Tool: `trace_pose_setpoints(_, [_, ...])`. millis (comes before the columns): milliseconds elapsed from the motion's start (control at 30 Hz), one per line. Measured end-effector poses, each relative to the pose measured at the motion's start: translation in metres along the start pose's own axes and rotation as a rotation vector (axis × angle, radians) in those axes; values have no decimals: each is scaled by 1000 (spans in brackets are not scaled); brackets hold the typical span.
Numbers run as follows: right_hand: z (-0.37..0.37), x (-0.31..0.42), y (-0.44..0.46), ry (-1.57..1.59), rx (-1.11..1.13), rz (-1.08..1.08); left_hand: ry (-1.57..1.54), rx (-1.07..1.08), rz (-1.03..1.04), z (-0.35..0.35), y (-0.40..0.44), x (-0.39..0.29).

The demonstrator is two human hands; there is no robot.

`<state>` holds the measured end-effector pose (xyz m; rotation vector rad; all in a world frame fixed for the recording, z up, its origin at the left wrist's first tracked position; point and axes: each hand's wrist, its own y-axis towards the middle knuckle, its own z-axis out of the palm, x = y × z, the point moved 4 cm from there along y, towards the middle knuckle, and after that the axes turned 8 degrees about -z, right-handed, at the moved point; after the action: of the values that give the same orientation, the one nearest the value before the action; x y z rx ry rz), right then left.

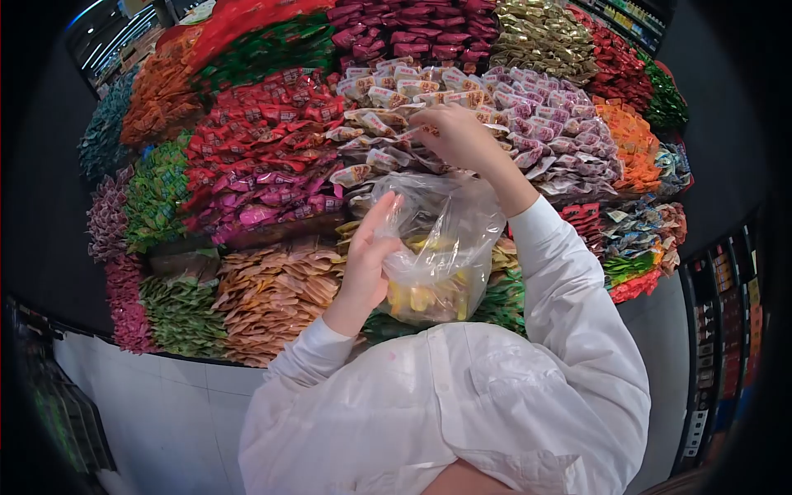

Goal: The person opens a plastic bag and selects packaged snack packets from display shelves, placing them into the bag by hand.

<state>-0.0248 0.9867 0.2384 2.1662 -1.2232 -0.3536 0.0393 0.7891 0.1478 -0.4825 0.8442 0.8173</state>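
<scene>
My left hand (pixel 370 262) is closed on the side of a transparent plastic bag (pixel 474 227), thumb toward the bag and fingers pointing up along its rim. Yellow-wrapped packets (pixel 429 293) show through the lower part of the bag. Beyond it, my right hand (pixel 455 136) reaches over a pile of white-and-orange snack packets (pixel 379 124). Its fingers are bent down and pinched on one small snack packet (pixel 428 129), partly covered by the fingertips.
Around the bag, sorted heaps of wrapped snacks fill the display: red packets (pixel 264 124), white-and-purple packets (pixel 557 124), tan packets (pixel 276 280), green packets (pixel 181 309) and orange packets (pixel 629 144). Store shelves (pixel 718 330) stand at the right. Pale tiled floor (pixel 177 392) lies at lower left.
</scene>
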Motion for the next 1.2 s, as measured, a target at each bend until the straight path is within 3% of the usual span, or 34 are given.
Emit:
trace_pose_setpoints(67, [9,-6,6,-65,193,109,0,16,-9,-9,3,3])
trace_pose_setpoints(133, [12,-13,10,12,179,130,-13,7,9,-14,3,5])
trace_pose_setpoints(267, [-26,6,16,46,-86,37,-14,17,50,-12,0,-1])
trace_pose_setpoints(367, [-67,33,10,126,-229,89,-38,1,85,-8,-2,-3])
trace_pose_setpoints(433, [-73,47,0,758,-175,247,-55,-14,118,-3,-6,-8])
trace_pose_setpoints(467, [-71,55,-3,799,-46,182,-48,-25,150,-1,-8,-10])
trace_pose_setpoints(533, [-58,63,-14,766,215,171,-41,-32,179,4,-11,-11])
trace_pose_setpoints(600, [-46,62,-15,606,246,123,20,-30,253,7,-17,-15])
trace_pose_setpoints(667, [-40,44,-8,455,86,258,43,-17,279,7,-20,-16])
trace_pose_setpoints(733, [-22,22,3,535,8,270,89,-4,264,8,-21,-15])
trace_pose_setpoints(833, [9,8,29,398,-43,142,92,-14,258,7,-20,-14])
trace_pose_setpoints(900, [34,1,37,-69,-202,-65,44,-22,244,7,-21,-15])
trace_pose_setpoints(1067, [54,-6,54,-10,-174,-65,-38,-40,211,4,-22,-15])
trace_pose_setpoints(1200, [15,10,50,344,-258,38,-24,-63,228,0,-19,-15])
